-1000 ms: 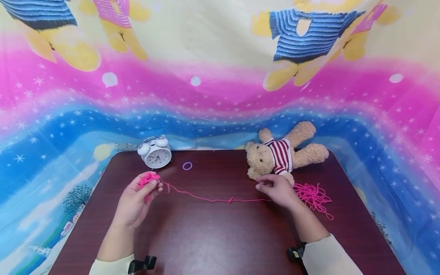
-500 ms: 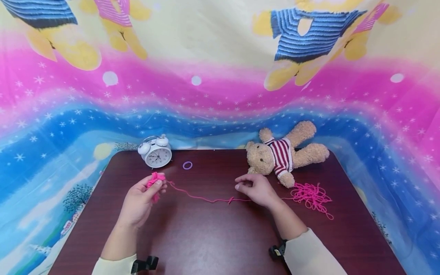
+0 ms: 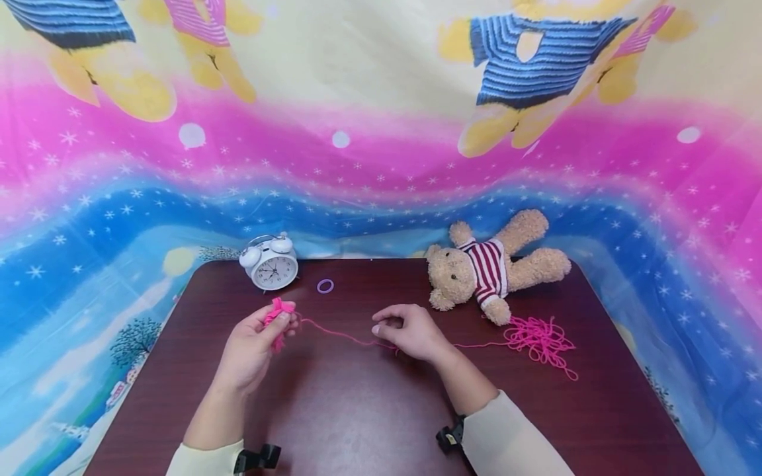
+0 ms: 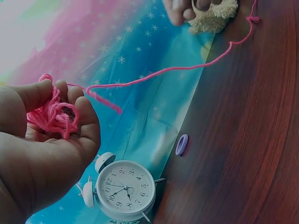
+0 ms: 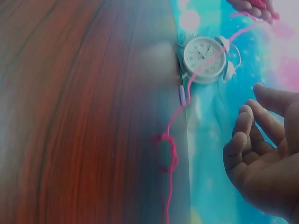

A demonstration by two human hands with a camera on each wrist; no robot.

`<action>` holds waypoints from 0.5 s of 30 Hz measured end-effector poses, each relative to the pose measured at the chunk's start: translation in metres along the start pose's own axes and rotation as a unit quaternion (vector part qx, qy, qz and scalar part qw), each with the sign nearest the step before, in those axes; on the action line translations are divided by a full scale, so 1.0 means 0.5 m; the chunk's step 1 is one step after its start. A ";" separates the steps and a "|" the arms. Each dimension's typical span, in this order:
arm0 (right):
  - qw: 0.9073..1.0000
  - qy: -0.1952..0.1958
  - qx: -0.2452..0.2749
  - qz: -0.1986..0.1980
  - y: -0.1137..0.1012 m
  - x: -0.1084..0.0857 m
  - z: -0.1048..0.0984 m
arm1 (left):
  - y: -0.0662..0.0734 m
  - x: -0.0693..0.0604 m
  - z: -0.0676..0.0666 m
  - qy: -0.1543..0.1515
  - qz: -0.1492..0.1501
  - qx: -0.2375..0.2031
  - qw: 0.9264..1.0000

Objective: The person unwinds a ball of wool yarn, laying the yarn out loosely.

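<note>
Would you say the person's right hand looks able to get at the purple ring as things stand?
Probably yes: the right hand holds nothing, and in the head view only bare tabletop shows between it and the purple ring.

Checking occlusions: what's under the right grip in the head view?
Pink yarn shows on both sides of the right grip, with brown tabletop around. The stretch directly beneath is covered.

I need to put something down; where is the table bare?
Bare: table between left arm and right arm, nearer than yarn strand; also between purple ring and teddy bear. Crowded: far right, bear beside yarn heap; far left, clock near ring.
</note>
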State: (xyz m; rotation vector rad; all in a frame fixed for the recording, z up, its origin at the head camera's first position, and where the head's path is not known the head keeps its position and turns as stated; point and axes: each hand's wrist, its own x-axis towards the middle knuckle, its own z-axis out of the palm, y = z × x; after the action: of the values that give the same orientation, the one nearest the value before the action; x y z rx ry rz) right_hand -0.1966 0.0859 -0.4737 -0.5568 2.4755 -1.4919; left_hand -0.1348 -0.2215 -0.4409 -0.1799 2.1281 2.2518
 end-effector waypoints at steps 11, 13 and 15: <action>1.000 -0.017 0.021 -0.016 -0.043 0.014 0.054 | -0.003 -0.002 0.034 -0.009 -0.003 -0.012 1.000; 1.000 -0.015 0.011 -0.024 -0.053 0.016 0.061 | -0.005 -0.003 0.040 -0.012 -0.003 -0.010 1.000; 0.999 -0.014 0.007 -0.031 -0.062 0.018 0.068 | -0.007 -0.003 0.046 -0.016 -0.003 -0.010 1.000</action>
State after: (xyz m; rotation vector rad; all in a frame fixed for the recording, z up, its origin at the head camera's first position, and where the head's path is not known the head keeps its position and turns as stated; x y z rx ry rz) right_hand -0.1861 0.0416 -0.4620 -0.6517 2.4470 -1.5115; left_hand -0.1345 -0.1982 -0.4430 -0.1499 2.0869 2.2578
